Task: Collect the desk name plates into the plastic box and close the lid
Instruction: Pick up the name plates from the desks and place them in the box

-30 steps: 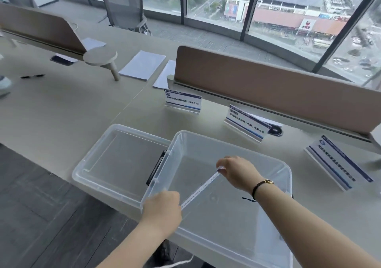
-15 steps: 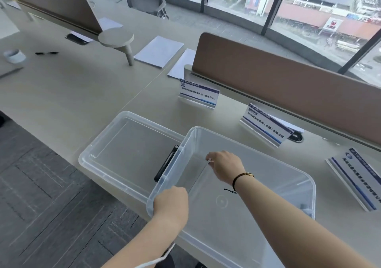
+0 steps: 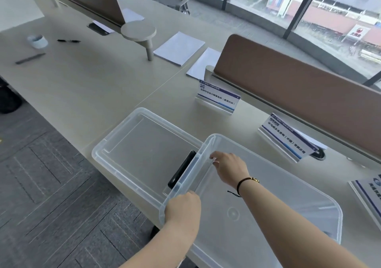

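Fingers inside plastic box left wall

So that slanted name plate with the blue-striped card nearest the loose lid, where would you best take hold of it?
Probably by its top edge, coming from above. The slanted clear acrylic name plate leans back on a low base, so its upper edge stands free of the grey desk, with bare desk around it. A pinch with the thumb on the printed face and the fingers behind should lift it cleanly.

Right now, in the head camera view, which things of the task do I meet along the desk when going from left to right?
Lid → plastic box → first name plate → second name plate → third name plate, cut off at the right edge.
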Tool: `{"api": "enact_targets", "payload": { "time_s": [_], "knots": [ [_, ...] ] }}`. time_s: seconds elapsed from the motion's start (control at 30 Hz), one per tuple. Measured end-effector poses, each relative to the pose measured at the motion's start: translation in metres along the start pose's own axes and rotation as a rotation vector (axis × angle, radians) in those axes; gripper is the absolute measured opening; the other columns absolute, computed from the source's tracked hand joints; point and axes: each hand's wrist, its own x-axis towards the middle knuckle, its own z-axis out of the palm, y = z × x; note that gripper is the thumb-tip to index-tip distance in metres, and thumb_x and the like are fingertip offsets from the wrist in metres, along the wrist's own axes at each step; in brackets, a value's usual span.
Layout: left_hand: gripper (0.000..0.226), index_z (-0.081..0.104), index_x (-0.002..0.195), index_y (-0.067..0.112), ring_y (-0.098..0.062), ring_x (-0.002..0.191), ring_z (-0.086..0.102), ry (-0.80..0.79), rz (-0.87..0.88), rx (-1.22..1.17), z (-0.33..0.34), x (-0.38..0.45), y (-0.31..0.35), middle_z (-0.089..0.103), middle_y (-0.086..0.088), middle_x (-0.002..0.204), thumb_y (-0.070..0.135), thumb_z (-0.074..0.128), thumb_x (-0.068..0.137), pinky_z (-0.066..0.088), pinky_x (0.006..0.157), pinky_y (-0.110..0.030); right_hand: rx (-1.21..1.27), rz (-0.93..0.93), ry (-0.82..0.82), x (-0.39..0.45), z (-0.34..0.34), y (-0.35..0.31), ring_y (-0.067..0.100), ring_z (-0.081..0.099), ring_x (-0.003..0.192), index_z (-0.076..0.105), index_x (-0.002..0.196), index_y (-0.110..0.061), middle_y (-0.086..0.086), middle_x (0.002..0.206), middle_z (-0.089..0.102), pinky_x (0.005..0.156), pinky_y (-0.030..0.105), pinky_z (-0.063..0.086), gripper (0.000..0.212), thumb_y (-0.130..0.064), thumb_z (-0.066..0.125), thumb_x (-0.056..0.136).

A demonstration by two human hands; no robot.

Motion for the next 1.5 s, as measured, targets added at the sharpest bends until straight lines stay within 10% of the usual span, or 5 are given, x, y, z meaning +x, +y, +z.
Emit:
{"api": "enact_targets", "payload": {
  "time_s": [0.53,1.07,1.5],
  "knots": [
    [0.035,0.054,0.11,0.008,-0.027,0.091,0.07,0.082,0.03,-0.009,-0.017,-0.014,-0.008,0.071,-0.008,0.099,-0.011,0.051,0.081,0.053,0.072,-0.034,0.216,-0.046,-0.144,-0.036,-0.027,-0.005,0.025,0.059,0.113,0.025,0.144,-0.038,-0.001,0.126,0.064,0.085,0.038,0.05,0.059,-0.03,0.055,0.094],
    [0.017,0.057,0.084,0.018,-0.03,0.077,0.063,0.602,0.126,-0.191,-0.138,0.008,-0.017,0.068,-0.003,0.081,0.026,0.047,0.095,0.048,0.063,-0.034,0.409,0.079,0.153,-0.068,-0.127,0.05,0.016,0.068,0.083,0.073,0.096,-0.027,-0.007,0.084,0.071,0.079,0.029,0.054,0.013,-0.032,0.063,0.089],
    [0.013,0.065,0.086,0.022,-0.029,0.08,0.061,0.507,0.242,-0.263,-0.217,0.221,-0.061,0.069,-0.003,0.09,0.028,0.054,0.092,0.053,0.073,-0.036,0.334,0.316,0.294,0.053,-0.131,0.045,0.022,0.064,0.093,0.069,0.1,-0.023,0.001,0.095,0.072,0.08,0.033,0.052,0.015,-0.028,0.058,0.091]
  ]
}}
